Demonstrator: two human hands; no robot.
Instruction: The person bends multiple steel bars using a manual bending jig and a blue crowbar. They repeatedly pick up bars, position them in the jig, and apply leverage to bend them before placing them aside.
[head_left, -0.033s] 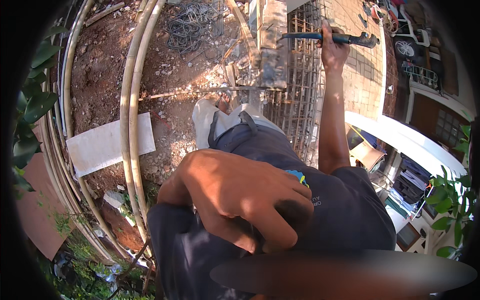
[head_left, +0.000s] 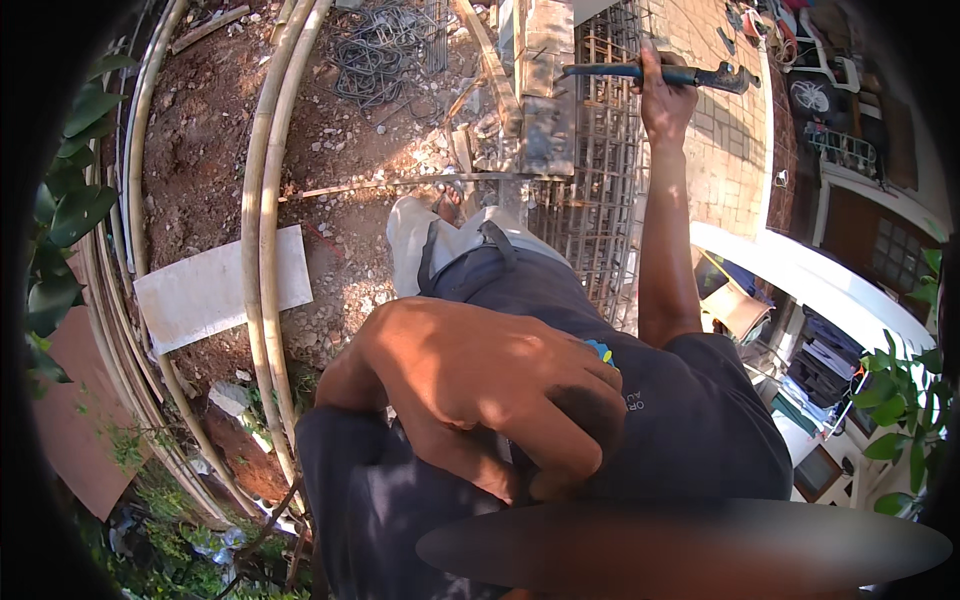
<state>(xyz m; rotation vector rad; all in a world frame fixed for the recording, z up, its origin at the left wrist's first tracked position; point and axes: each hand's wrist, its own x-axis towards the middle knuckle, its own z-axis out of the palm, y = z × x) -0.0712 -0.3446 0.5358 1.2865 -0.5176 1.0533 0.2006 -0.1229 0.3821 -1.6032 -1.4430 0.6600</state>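
Observation:
My right hand (head_left: pixel 668 105) is stretched out ahead at the far right, wrapped around a dark steel bar tool (head_left: pixel 725 78) with a notched, hooked end; it looks like a rebar bending wrench. The tool's thin tip lies over the edge of a wooden board (head_left: pixel 548 75) beside a rebar cage (head_left: pixel 590 190). Close to the front of my dark shirt (head_left: pixel 690 430), my left hand (head_left: pixel 490 385) is closed with its fingers curled under. Whatever those fingers hold, if anything, is hidden. A small blue and yellow patch (head_left: pixel 602 351) shows just past its knuckles.
Bamboo poles (head_left: pixel 262 200) run along the left over reddish soil, with a pale sheet (head_left: pixel 215 288) beneath them. Coiled wire (head_left: pixel 375 60) lies at the far side. Paving (head_left: pixel 715 170) borders the cage on the right, near a white wall top (head_left: pixel 800 270). A flat strip (head_left: pixel 400 182) crosses ahead of my feet.
My left hand has shifted very slightly at my chest, its fingers still curled. The right hand and the bar tool stay almost exactly where they were.

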